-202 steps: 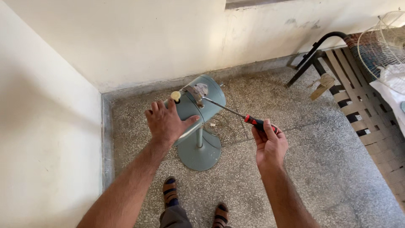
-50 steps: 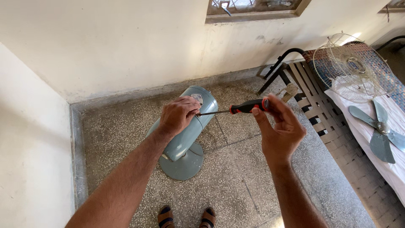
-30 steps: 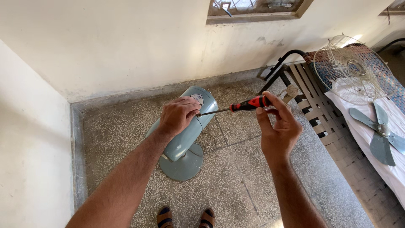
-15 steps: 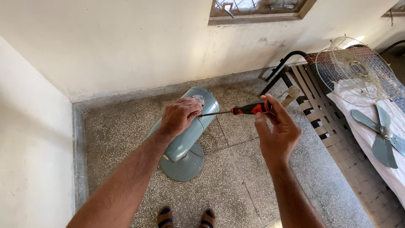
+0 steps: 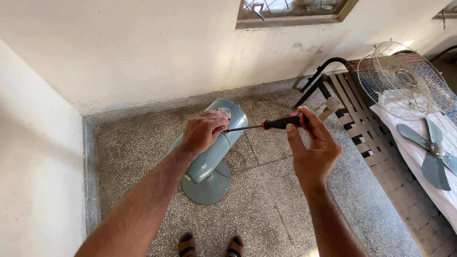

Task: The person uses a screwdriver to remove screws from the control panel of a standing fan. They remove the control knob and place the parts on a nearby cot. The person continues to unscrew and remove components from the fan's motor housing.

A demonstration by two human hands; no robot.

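Your right hand (image 5: pixel 314 150) pinches the red-and-black handle of a screwdriver (image 5: pixel 281 123) between thumb and fingertips, palm turned toward you, the handle held level. Its thin metal shaft runs from the handle across to the top of the fan motor housing (image 5: pixel 214 147), where the tip disappears under your other hand, so you cannot tell from this view exactly what the tip meets.

Your left hand (image 5: pixel 202 133) is clamped over the upper end of that grey-blue housing, fingers curled down around it, right beside a small round badge on the housing's face. The housing leans back on a short stem above its round base (image 5: pixel 209 188), which sits flat on the speckled stone floor (image 5: pixel 266 204). The housing stands close to the white wall (image 5: pixel 143 52), a little out from the corner where the two walls meet.

To the right of the housing, well apart from it, a slatted bench with a black tubular frame (image 5: pixel 362 128) stands along the floor. Beyond the bench, farther from the housing, a wire fan guard (image 5: pixel 402 81) stands tilted, and a grey fan blade set (image 5: pixel 431 152) lies flat on a white cloth just below the guard.

Straight below the base, at the bottom edge of the view, your two sandalled feet (image 5: pixel 212 245) stand side by side on the floor.
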